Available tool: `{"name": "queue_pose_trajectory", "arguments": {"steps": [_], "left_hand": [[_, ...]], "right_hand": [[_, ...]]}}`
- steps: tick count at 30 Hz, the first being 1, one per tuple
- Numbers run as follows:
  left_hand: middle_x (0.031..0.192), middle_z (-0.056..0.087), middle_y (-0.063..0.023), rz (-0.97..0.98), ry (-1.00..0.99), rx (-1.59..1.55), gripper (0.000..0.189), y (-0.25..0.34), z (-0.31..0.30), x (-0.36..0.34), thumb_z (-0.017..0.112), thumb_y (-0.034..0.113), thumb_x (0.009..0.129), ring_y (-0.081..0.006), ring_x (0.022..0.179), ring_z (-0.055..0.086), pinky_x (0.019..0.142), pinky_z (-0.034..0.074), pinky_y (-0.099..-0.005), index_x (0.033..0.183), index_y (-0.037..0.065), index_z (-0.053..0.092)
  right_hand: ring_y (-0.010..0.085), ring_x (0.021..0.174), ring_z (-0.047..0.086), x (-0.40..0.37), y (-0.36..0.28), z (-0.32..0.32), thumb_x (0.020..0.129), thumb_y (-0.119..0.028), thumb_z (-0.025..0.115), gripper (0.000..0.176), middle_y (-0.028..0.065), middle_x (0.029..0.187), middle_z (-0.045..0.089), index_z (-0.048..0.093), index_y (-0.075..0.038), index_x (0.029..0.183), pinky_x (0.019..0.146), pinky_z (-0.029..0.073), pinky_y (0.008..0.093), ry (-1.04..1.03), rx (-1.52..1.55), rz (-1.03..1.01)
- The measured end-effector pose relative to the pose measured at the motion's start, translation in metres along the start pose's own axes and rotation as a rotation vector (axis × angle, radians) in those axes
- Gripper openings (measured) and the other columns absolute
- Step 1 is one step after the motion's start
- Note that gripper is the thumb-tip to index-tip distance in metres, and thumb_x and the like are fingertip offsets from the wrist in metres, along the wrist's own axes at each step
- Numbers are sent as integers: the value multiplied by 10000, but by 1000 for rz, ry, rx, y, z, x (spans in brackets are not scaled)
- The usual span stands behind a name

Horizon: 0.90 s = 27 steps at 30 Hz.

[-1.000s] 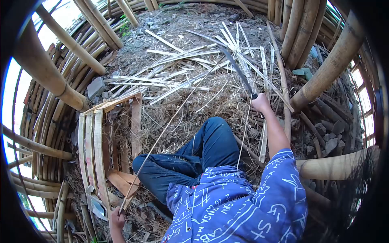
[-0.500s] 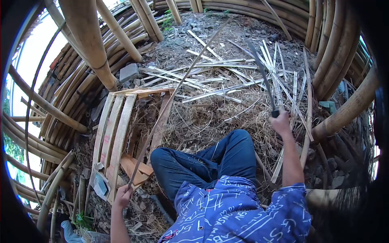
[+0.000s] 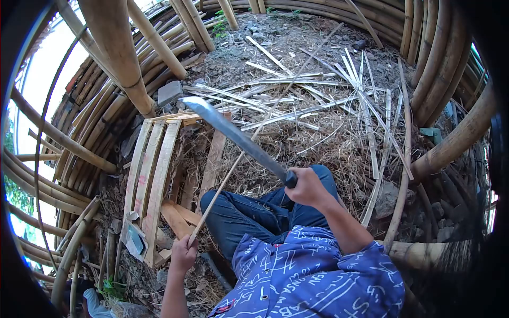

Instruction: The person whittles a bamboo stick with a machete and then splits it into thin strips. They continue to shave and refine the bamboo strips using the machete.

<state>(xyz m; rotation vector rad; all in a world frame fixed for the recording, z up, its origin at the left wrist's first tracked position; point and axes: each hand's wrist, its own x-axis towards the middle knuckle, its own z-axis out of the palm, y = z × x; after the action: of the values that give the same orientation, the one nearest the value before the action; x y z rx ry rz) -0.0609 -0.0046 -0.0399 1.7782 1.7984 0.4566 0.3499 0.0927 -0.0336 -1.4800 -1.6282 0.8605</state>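
My left hand (image 3: 183,255) is closed around the near end of a long, thin bamboo strip (image 3: 218,197). The strip slants up and away to the right, past my crossed legs, towards the far ground. In my right hand (image 3: 308,186), fingers wrapped around its black handle, is a machete (image 3: 233,133) with a long, slightly curved blade. Its tip points to the upper left, and the blade crosses over the strip in this view. Beside my left knee stands a slatted wooden frame (image 3: 159,183), with loose brown wood pieces at its near end.
Pale split bamboo strips (image 3: 297,115) lie scattered ahead on shavings and rubble. Bamboo poles (image 3: 119,53) rise at the left, and more poles (image 3: 450,143) stand at the right. A grey block (image 3: 169,93) sits behind the frame. A stone (image 3: 389,200) lies right of my knee.
My right hand has swung the machete inward from the right, so its blade now points left across the strip. My left hand has moved right and slightly forward, tilting the strip further right.
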Motion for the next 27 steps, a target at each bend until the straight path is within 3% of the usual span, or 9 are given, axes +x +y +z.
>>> {"name": "queue_pose_trajectory", "arguments": {"steps": [3, 5, 6, 9, 11, 14, 21, 25, 27], "left_hand": [[634, 553, -217, 23, 152, 120, 211, 29, 5, -3, 658, 123, 821, -388, 596, 561, 545, 417, -415, 716, 8, 515], [622, 544, -205, 58, 197, 117, 227, 46, 12, -3, 668, 118, 810, -381, 582, 553, 540, 414, -420, 710, 8, 497], [611, 535, -194, 101, 243, 118, 245, 51, 16, -3, 678, 114, 799, -374, 568, 544, 535, 411, -425, 705, 8, 478], [606, 513, -197, 33, 198, 38, 253, 58, 26, -2, 681, 119, 806, -391, 564, 522, 534, 405, -431, 720, 9, 470], [587, 497, -128, 58, 168, 38, 233, 58, 33, 0, 652, 139, 867, -297, 516, 502, 511, 382, -384, 749, 12, 497], [610, 409, 47, -35, -262, -642, 171, 67, 43, 4, 480, 163, 1009, -46, 560, 404, 509, 324, -241, 921, 47, 569], [628, 511, 17, -190, -544, -988, 274, 75, 75, 3, 462, 225, 1035, -85, 450, 485, 428, 411, -243, 879, 33, 580], [650, 532, 5, -213, -389, -641, 219, 98, 75, 10, 724, 184, 864, -79, 522, 505, 485, 433, -245, 827, 23, 580], [659, 507, 28, -50, -307, -560, 285, 93, 83, 13, 798, 152, 757, -63, 579, 454, 529, 404, -242, 886, 4, 592]], "right_hand": [[168, 539, 505, -6, -2, 9, 711, -90, 692, 165, 139, 585, 541, 616, 21, 805, 543, 433, 348, -52, -13, -6], [408, 695, 619, -10, -4, 12, 713, -129, 689, 174, 203, 692, 616, 627, -9, 823, 619, 481, 423, -84, 47, 4], [408, 695, 619, -13, -5, 13, 713, -129, 689, 174, 203, 692, 616, 627, -9, 823, 619, 481, 423, -90, 46, 7], [384, 613, 585, -18, -5, 13, 707, -104, 699, 171, 188, 640, 582, 598, 2, 795, 576, 464, 398, -82, 145, 5], [297, 534, 552, -21, -4, 11, 707, -91, 710, 181, 159, 605, 559, 587, 12, 789, 544, 451, 360, -55, 165, -6], [185, 511, 517, -28, -2, 12, 725, -93, 713, 176, 120, 588, 546, 586, 13, 784, 527, 439, 334, -47, 233, 15], [92, 544, 496, -40, 5, 14, 746, -90, 725, 174, 56, 581, 550, 581, 6, 764, 517, 421, 297, 16, 314, 35], [49, 595, 471, -44, 8, 11, 733, -7, 729, 201, -22, 630, 518, 531, -43, 741, 535, 388, 252, -5, 374, 101], [47, 597, 474, -46, 11, 14, 723, 13, 713, 191, -27, 631, 521, 533, -45, 745, 530, 387, 253, -14, 312, 75]]}}
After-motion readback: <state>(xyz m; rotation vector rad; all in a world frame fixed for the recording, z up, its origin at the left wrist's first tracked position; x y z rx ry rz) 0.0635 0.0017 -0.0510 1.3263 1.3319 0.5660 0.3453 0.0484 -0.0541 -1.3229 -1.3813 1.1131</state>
